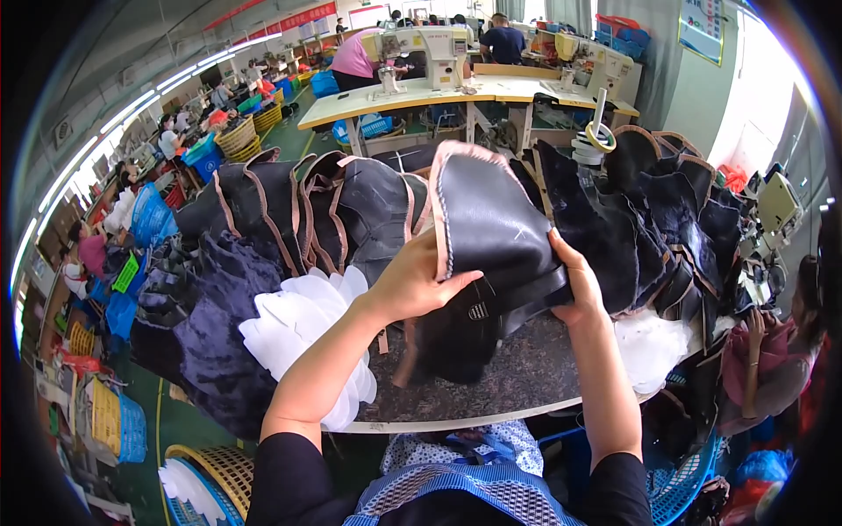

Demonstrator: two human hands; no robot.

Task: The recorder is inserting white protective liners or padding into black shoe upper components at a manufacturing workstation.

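Observation:
A black leather boot upper [495, 210] with a pale tan, stitched edge is held up above the middle of the table. My left hand [417, 276] grips its left side, thumb lying across the leather. At the right side, my right hand [579, 276] pinches the leather between thumb and fingers. Dark fuzzy lining [456, 342] hangs from its lower part, with a small label showing near my left thumb. Close to my left forearm lies a fanned pile of white thin cut pieces [303, 324]. Another white pile [651, 346] sits beyond my right forearm.
Stacked black uppers [368, 206] line the table's far side, with dark furry pieces [219, 324] at left. The speckled tabletop [465, 399] ends in a curved near edge. Sewing machines [443, 57] stand ahead. A person [772, 359] sits at right; baskets [219, 473] stand low at left.

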